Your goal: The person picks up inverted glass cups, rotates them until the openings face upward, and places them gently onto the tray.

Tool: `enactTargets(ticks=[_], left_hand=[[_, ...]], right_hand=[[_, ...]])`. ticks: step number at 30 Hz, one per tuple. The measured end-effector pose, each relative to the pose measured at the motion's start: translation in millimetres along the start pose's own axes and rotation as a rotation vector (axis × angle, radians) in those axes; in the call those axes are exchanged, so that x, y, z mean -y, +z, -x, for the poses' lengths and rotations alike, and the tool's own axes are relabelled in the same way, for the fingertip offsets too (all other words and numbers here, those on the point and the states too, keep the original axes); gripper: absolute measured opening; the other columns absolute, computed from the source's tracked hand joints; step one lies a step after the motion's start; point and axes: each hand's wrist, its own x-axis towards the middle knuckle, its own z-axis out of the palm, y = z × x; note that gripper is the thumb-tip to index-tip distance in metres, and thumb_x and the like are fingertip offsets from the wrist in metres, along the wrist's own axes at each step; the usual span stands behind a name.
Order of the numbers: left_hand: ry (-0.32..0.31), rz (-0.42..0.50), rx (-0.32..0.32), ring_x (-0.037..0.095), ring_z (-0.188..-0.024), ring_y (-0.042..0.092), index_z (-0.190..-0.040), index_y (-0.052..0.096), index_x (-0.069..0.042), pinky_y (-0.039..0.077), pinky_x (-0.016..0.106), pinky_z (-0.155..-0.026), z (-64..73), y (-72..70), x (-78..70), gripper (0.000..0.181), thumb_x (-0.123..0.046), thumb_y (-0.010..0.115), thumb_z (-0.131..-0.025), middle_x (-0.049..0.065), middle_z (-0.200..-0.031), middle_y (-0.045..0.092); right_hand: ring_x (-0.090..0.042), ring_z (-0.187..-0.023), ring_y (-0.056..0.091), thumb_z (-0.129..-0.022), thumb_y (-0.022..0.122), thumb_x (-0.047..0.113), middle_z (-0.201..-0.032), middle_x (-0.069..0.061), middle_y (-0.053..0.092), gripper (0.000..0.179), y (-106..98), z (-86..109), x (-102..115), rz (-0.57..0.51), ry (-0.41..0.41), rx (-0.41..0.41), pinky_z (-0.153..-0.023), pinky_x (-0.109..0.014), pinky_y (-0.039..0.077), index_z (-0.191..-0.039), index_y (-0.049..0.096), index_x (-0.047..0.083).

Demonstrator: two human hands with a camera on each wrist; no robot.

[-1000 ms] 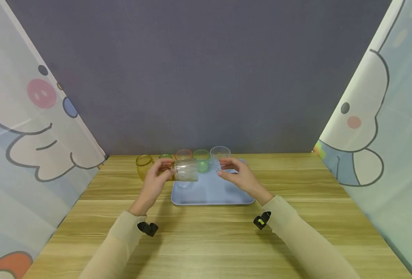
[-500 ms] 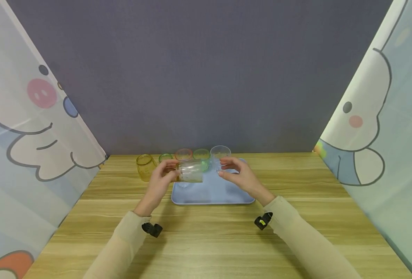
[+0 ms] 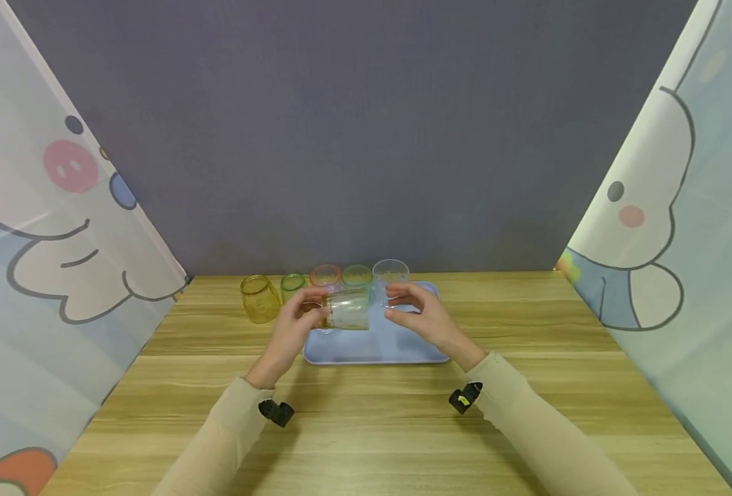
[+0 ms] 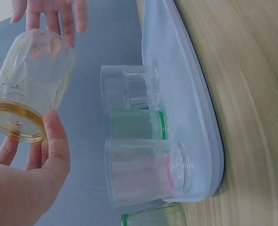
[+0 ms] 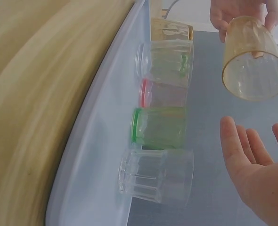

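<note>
My left hand (image 3: pixel 291 332) grips a pale yellow drinking glass (image 3: pixel 350 308) round its amber base. The glass lies on its side in the air above the tray (image 3: pixel 378 353), its mouth turned to the right. In the right wrist view the glass's open mouth (image 5: pixel 254 77) shows nothing inside. My right hand (image 3: pixel 430 322) is held in the air to the right of that mouth, apart from it, with fingers loosely bent and nothing between them.
On the blue tray stand a clear glass (image 5: pixel 160 176), a green glass (image 5: pixel 162 127), a red-based glass (image 5: pixel 167 94) and another clear glass (image 4: pixel 141 172). Left of the tray, a yellow glass (image 3: pixel 260 303) and a green-rimmed glass (image 3: pixel 293 284) stand on the wooden table (image 3: pixel 366 427).
My left hand has carried the pale yellow glass rightward toward my right hand, uncovering the green-rimmed glass behind it. The right hand has hardly moved.
</note>
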Motion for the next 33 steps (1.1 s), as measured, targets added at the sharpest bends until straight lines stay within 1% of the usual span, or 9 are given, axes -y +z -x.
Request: enactTargets(ticks=[5,13,17,20,23,26,29,33], left_hand=[[0.01,0.029,-0.001,0.021,-0.103,0.058,-0.13,0.06,-0.002,0.057,0.033,-0.081,-0.6,4.9,0.8,0.034,-0.007,0.063,-0.097,0.017,-0.125,0.056],[0.029,0.034,0.016,0.023,-0.103,0.058,-0.129,0.06,-0.004,0.056,0.033,-0.08,-0.5,8.3,-2.0,0.033,-0.006,0.063,-0.096,0.017,-0.124,0.056],[0.027,0.03,0.032,0.025,-0.105,0.057,-0.13,0.059,-0.001,0.056,0.033,-0.081,-0.1,10.8,-3.1,0.034,-0.007,0.063,-0.096,0.017,-0.124,0.056],[0.019,0.014,0.05,0.025,-0.106,0.057,-0.131,0.059,0.0,0.055,0.035,-0.083,-0.2,14.1,-2.8,0.035,-0.008,0.062,-0.097,0.017,-0.125,0.056],[0.01,0.003,0.062,0.025,-0.107,0.057,-0.132,0.059,0.0,0.054,0.036,-0.084,-0.1,17.9,-1.8,0.036,-0.008,0.062,-0.097,0.016,-0.126,0.056],[0.009,0.007,0.069,0.025,-0.107,0.057,-0.132,0.06,-0.002,0.054,0.038,-0.085,-0.3,21.3,-1.2,0.035,-0.008,0.063,-0.097,0.017,-0.125,0.056],[0.011,0.024,0.077,0.026,-0.108,0.056,-0.131,0.06,-0.003,0.054,0.039,-0.086,-0.5,23.5,-1.2,0.035,-0.009,0.063,-0.097,0.017,-0.126,0.056],[-0.004,0.049,0.099,0.026,-0.111,0.056,-0.133,0.057,-0.002,0.054,0.041,-0.089,0.3,26.4,-1.9,0.037,-0.012,0.063,-0.098,0.016,-0.128,0.054]], right_hand=[[-0.044,-0.124,0.055,-0.094,0.072,0.012,-0.137,-0.021,0.056,0.052,2.7,1.6,0.5,-0.016,0.003,0.013,-0.093,-0.038,0.055,-0.142,0.055,0.003],[-0.05,-0.124,0.053,-0.093,0.073,0.012,-0.137,-0.021,0.056,0.052,4.9,2.5,1.9,-0.03,-0.006,0.018,-0.092,-0.038,0.055,-0.141,0.055,0.003],[-0.049,-0.125,0.053,-0.094,0.072,0.012,-0.138,-0.024,0.055,0.053,4.8,3.7,1.0,-0.037,-0.015,0.022,-0.094,-0.037,0.054,-0.143,0.054,0.002],[-0.051,-0.126,0.05,-0.095,0.071,0.013,-0.14,-0.026,0.053,0.056,5.2,5.2,1.1,-0.05,-0.017,0.029,-0.095,-0.039,0.053,-0.145,0.05,-0.001],[-0.053,-0.128,0.048,-0.094,0.072,0.014,-0.142,-0.024,0.052,0.059,5.9,7.3,2.9,-0.067,-0.009,0.034,-0.096,-0.042,0.053,-0.146,0.049,0.0],[-0.05,-0.129,0.048,-0.094,0.072,0.015,-0.143,-0.022,0.051,0.059,5.9,9.3,3.5,-0.075,-0.002,0.031,-0.096,-0.044,0.052,-0.147,0.049,0.003],[-0.044,-0.129,0.05,-0.094,0.072,0.015,-0.144,-0.021,0.05,0.059,6.0,10.2,4.0,-0.071,0.006,0.03,-0.096,-0.044,0.052,-0.148,0.049,0.005],[-0.04,-0.13,0.05,-0.094,0.072,0.017,-0.145,-0.019,0.049,0.06,5.6,11.2,4.4,-0.073,0.018,0.033,-0.098,-0.046,0.051,-0.149,0.048,0.006]])
